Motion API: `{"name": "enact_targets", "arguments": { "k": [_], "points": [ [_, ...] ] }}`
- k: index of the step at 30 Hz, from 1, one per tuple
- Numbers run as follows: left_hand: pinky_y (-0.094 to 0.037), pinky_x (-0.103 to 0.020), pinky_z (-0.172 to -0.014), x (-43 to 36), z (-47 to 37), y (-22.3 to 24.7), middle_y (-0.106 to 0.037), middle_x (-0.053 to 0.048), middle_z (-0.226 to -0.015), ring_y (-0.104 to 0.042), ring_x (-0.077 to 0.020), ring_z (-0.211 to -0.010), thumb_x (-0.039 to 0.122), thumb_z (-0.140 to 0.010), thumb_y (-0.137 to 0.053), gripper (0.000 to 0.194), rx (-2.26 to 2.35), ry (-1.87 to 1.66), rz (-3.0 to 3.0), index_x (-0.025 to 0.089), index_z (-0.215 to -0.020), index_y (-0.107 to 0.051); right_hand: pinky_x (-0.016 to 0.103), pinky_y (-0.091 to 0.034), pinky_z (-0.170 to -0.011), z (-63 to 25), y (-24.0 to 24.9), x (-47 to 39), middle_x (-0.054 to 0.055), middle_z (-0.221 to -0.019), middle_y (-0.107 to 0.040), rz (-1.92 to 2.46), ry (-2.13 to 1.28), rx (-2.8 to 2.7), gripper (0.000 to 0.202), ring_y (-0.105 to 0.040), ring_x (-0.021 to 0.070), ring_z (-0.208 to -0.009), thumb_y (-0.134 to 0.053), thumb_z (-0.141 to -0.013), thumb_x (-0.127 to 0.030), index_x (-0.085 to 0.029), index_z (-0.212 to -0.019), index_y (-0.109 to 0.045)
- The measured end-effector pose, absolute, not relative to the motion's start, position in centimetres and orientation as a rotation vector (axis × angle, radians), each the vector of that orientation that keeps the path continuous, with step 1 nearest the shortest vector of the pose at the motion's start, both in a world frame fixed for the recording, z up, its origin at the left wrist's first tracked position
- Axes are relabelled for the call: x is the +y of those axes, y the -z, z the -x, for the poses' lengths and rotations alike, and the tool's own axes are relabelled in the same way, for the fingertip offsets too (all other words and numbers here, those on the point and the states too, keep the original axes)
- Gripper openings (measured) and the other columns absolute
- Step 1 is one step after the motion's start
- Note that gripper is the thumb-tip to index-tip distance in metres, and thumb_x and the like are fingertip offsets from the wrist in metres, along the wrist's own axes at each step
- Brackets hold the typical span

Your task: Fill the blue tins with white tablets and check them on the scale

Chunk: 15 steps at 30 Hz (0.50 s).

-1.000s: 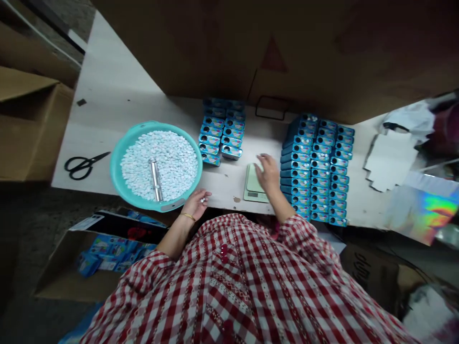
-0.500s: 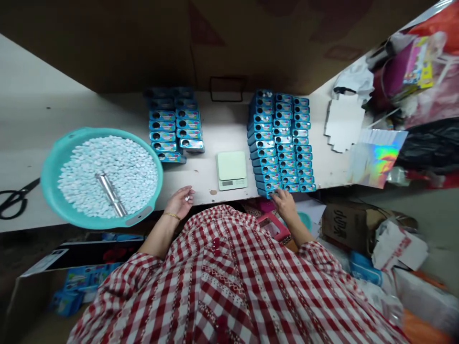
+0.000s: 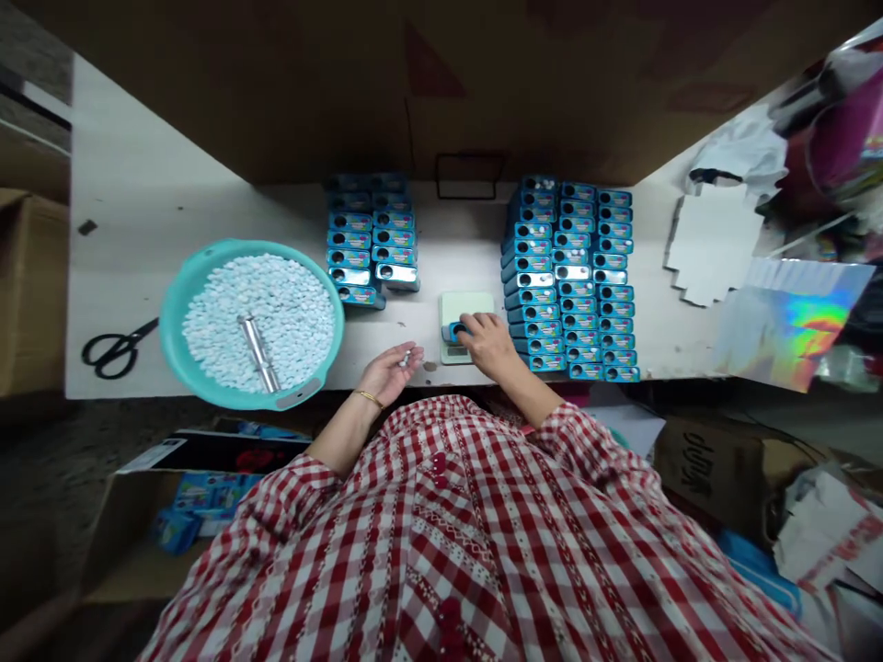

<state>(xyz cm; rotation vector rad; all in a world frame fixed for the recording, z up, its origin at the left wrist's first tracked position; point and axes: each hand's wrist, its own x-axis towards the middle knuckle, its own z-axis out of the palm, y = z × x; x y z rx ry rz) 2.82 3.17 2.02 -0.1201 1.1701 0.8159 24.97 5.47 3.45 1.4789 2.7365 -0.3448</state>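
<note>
My right hand [image 3: 488,346] grips a small blue tin [image 3: 452,332] with a dark round hole on its top face. Thumb and fingers close on its right end, over the pale kitchen scale [image 3: 467,302]; whether the tin rests on the scale I cannot tell. Palm up, my left hand [image 3: 387,375] is left of the scale, fingers curled round a few small white tablets [image 3: 406,358]. To its left a turquoise basin [image 3: 172,345] holds a heap of pale tablets [image 3: 303,308], with a shiny metal tube [image 3: 258,352] lying on them.
Rows of blue tins [image 3: 578,304] stand right of the scale, some with white tablets on top. A smaller group of tins [image 3: 349,240] is behind the basin. Scissors [image 3: 114,354] lie far left. A large cardboard box [image 3: 331,101] blocks the back; white cut card [image 3: 714,244] lies right.
My right hand has gone from the near end of the right-hand tin rows leftward to the scale, bringing a tin. My left hand still holds tablets. The camera view has swung left.
</note>
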Motion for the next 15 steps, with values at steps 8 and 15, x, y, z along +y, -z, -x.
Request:
{"name": "enact_targets", "arguments": {
  "k": [8,15],
  "points": [
    [-0.052,-0.026,-0.075,3.1,-2.9,-3.1,-0.068,-0.013,-0.084,-0.066,-0.0154,-0.078,0.022,-0.090,-0.040,0.029,1.027,-0.866,0.239,0.006,-0.088,-0.065,0.037,-0.043,-0.084,-19.0,-3.3,3.9,0.013,-0.116,-0.057,-1.454,0.647,2.929,0.029,-0.050,0.0230,-0.097,-0.043,-0.091,-0.021,-0.016,-0.115,-0.058],
    [-0.052,-0.026,-0.073,0.7,-1.9,-3.5,-0.068,-0.008,-0.079,-0.064,-0.0132,-0.073,0.027,-0.093,-0.034,0.035,1.095,-0.935,0.334,0.010,-0.093,-0.064,0.030,-0.046,-0.072,-14.1,-1.9,1.4,0.009,-0.103,-0.058,-1.271,0.922,2.873,0.021,-0.051,0.0210,-0.092,-0.043,-0.090,-0.014,-0.016,-0.103,-0.059]
  ]
}}
